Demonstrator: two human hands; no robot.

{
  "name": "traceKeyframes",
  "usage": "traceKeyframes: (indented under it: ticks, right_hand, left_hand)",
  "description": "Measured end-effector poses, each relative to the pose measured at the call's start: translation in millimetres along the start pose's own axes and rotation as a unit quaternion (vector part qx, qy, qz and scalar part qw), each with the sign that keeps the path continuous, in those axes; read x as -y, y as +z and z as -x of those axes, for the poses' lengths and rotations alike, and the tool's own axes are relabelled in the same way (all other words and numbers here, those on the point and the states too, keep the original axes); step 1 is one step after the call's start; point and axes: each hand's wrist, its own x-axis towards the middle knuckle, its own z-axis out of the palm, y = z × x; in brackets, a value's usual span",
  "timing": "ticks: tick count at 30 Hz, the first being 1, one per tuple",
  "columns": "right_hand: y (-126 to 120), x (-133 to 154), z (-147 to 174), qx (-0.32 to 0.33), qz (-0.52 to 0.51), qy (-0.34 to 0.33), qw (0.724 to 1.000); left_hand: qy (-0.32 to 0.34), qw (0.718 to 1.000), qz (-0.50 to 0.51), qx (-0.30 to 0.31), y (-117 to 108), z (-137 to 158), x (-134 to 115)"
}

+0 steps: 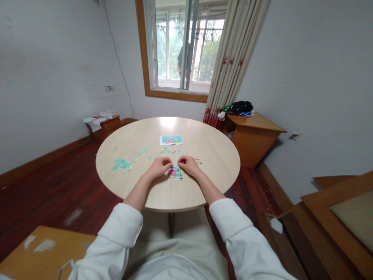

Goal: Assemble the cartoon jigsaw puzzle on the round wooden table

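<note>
A partly joined jigsaw puzzle, pink and turquoise, lies on the round table in front of me. My left hand is at its upper left corner, thumb and fingers pinched together. Across from it, my right hand pinches at the upper right edge of the puzzle. Whatever is between the fingertips of either hand is too small and covered to make out. Beyond the hands lie several loose turquoise jigsaw pieces and a picture sheet with a similar pink and turquoise scene.
A heap of turquoise jigsaw pieces is on the left, with a smaller group beyond it. A few dark and pale pieces lie right of my hand. A wooden cabinet bearing cloths stands behind the table's right side. A person shows through the window.
</note>
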Motion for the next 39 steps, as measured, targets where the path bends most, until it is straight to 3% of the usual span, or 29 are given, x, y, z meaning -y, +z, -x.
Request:
traceKeyframes:
  ticks: [19, 31, 39]
  right_hand:
    - [-3, 9, 6, -0.014, 0.027, -0.009, 0.999]
    - [-9, 1, -1, -0.18, -0.12, 0.028, 0.976]
    - [-19, -4, -1, -0.243, -0.1, 0.043, 0.964]
  left_hand:
    - [-0.009, 1.0, 0.013, -0.004, 1, 1, -2]
    - [-0.011, 1.0, 0.021, -0.002, 0, 2, -6]
    - [-0.011, 1.0, 0.026, -0.005, 0, 2, -5]
